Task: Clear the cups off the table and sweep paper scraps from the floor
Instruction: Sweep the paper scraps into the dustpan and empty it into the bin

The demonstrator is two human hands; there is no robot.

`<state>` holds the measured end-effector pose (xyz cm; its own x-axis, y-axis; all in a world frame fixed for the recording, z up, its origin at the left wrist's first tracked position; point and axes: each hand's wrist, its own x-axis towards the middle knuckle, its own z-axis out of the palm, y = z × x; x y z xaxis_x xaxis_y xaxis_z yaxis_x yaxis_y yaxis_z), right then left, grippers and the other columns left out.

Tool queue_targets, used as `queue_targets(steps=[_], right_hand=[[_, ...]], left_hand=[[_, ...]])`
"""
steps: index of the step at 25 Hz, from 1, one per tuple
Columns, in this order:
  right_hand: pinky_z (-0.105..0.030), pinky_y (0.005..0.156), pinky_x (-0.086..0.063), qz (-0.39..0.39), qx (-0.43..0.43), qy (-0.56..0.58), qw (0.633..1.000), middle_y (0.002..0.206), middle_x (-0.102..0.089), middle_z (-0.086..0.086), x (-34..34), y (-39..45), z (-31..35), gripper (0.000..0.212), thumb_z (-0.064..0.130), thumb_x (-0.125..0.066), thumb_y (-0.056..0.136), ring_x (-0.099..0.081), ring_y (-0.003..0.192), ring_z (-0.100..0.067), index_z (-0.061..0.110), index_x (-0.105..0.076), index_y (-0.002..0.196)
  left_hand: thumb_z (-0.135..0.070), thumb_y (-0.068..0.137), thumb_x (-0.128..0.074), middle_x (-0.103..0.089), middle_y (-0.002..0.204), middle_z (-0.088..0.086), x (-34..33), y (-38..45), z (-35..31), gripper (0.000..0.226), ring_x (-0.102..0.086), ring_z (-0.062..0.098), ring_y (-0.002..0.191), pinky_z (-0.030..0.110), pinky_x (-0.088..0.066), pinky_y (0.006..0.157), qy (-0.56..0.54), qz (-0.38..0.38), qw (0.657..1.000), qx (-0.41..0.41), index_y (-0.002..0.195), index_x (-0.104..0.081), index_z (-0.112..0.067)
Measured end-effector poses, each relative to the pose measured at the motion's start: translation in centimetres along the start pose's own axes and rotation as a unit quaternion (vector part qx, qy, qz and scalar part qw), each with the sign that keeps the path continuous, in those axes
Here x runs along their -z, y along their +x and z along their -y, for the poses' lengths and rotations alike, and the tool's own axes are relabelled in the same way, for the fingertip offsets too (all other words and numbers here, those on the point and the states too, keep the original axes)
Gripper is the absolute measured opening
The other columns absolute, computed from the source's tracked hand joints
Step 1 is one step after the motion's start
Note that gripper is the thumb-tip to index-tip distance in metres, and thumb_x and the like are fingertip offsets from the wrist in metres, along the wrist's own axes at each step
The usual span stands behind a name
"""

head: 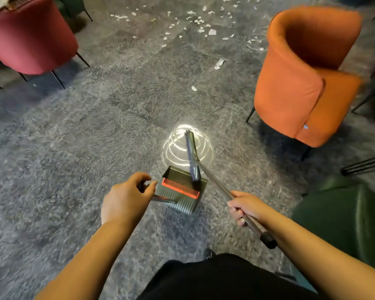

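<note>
Where the grey floor (78,135) runs away from the person toward the far end of the room, white paper scraps (195,20) are seen, small, torn and uneven, strewn in a loose band between the red chair (28,37) and the orange chair (307,68). A few stray pieces are found nearer, one larger scrap (219,63) beside the orange chair and another scrap (194,88) lower down. All of them are kept well apart from both hands, ahead of the tools.

The left hand (126,200) is curled around the thin handle of the dustpan (182,189), thumb and fingertips pinched on it. The dustpan is grey, with a red comb strip across it. The right hand (246,207) is wrapped around the metal pole of the broom (193,156), whose grey brush head is held over the pan's far edge, above a bright ring of reflected light on the floor.

The red chair is cut off at the left edge, and a dark green seat (342,221) at the right edge. The farthest scraps are blurred and cannot be counted. Whether the dustpan touches the floor cannot be told. The dustpan's handle is largely hidden by the left hand.
</note>
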<state>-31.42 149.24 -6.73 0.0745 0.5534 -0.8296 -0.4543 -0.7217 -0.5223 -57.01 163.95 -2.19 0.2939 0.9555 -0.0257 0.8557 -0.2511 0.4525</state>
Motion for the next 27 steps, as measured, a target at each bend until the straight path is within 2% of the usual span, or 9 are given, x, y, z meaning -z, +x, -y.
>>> queue_targets(steps=[3, 6, 11, 15, 18, 20, 23, 27], right_hand=[[-0.014, 0.035, -0.025, -0.002, 0.000, 0.007, 1.000, 0.060, -0.031, -0.004, 0.4, 3.7, 7.0, 0.024, -0.004, -0.033, 0.097, -0.030, 0.033, -0.007, 0.013, -0.046, 0.109], [-0.014, 0.035, -0.025, -0.015, 0.004, 0.006, 1.000, 0.060, -0.031, -0.003, 0.9, 8.8, 14.1, 0.019, -0.002, -0.034, 0.098, -0.030, 0.032, -0.007, 0.013, -0.044, 0.107], [-0.016, 0.035, -0.024, -0.059, 0.018, 0.026, 0.998, 0.055, -0.036, -0.003, 0.8, 16.1, 25.6, 0.027, -0.004, -0.037, 0.096, -0.031, 0.034, -0.007, 0.020, -0.046, 0.099], [-0.016, 0.035, -0.024, -0.069, 0.019, 0.061, 0.996, 0.057, -0.037, -0.004, 1.3, 20.9, 34.1, 0.028, -0.006, -0.037, 0.095, -0.031, 0.035, -0.007, 0.014, -0.051, 0.108], [-0.014, 0.035, -0.023, -0.072, 0.017, 0.087, 0.993, 0.057, -0.035, -0.005, 2.3, 24.5, 39.7, 0.031, -0.007, -0.035, 0.094, -0.031, 0.033, -0.007, 0.011, -0.050, 0.115], [-0.014, 0.034, -0.023, -0.070, 0.018, 0.089, 0.993, 0.056, -0.035, -0.004, 3.8, 27.7, 44.1, 0.033, -0.007, -0.034, 0.095, -0.030, 0.032, -0.006, 0.014, -0.050, 0.115], [-0.015, 0.034, -0.024, -0.062, 0.006, 0.074, 0.995, 0.054, -0.035, -0.003, 6.1, 32.6, 51.0, 0.033, -0.007, -0.032, 0.095, -0.030, 0.032, -0.007, 0.008, -0.051, 0.117], [-0.015, 0.035, -0.025, -0.054, 0.005, 0.070, 0.996, 0.056, -0.037, -0.004, 9.0, 38.2, 60.5, 0.036, -0.007, -0.034, 0.094, -0.031, 0.034, -0.007, 0.006, -0.048, 0.125]], left_hand=[[-0.059, 0.082, -0.059, -0.057, 0.067, -0.025, -0.1, 7.3, -1.5, 0.020, -0.052, 0.007, 0.061, 0.022, -0.041, 0.052, -0.009, -0.012, 1.000, 0.001, 0.096, -0.061, -0.044], [-0.062, 0.082, -0.056, -0.049, 0.062, -0.028, -0.8, 16.4, -2.6, 0.021, -0.054, 0.008, 0.062, 0.021, -0.040, 0.050, -0.012, -0.017, 1.000, -0.010, 0.095, -0.059, -0.045], [-0.062, 0.083, -0.056, -0.059, 0.069, -0.023, -1.9, 31.9, -4.2, 0.019, -0.058, 0.008, 0.063, 0.022, -0.043, 0.050, -0.015, -0.002, 0.999, -0.029, 0.092, -0.058, -0.045], [-0.062, 0.083, -0.056, -0.053, 0.064, -0.026, -2.5, 43.8, -7.1, 0.023, -0.055, 0.008, 0.062, 0.021, -0.039, 0.051, -0.003, 0.013, 0.998, -0.053, 0.095, -0.060, -0.044], [-0.063, 0.083, -0.055, -0.062, 0.072, -0.022, -3.6, 51.7, -9.6, 0.023, -0.061, 0.013, 0.067, 0.024, -0.042, 0.053, 0.009, 0.024, 0.997, -0.069, 0.096, -0.059, -0.044], [-0.062, 0.083, -0.056, -0.063, 0.074, -0.020, -4.9, 57.3, -11.1, 0.021, -0.058, 0.011, 0.065, 0.021, -0.037, 0.050, 0.019, 0.021, 0.997, -0.077, 0.095, -0.058, -0.045], [-0.061, 0.084, -0.055, -0.055, 0.066, -0.022, -6.4, 64.7, -13.4, 0.019, -0.048, 0.005, 0.057, 0.017, -0.031, 0.046, 0.030, 0.032, 0.997, -0.061, 0.092, -0.057, -0.044], [-0.058, 0.085, -0.057, -0.049, 0.062, -0.024, -7.4, 73.7, -16.5, 0.017, -0.051, 0.009, 0.059, 0.021, -0.037, 0.049, 0.034, 0.045, 0.997, -0.052, 0.094, -0.059, -0.043]])
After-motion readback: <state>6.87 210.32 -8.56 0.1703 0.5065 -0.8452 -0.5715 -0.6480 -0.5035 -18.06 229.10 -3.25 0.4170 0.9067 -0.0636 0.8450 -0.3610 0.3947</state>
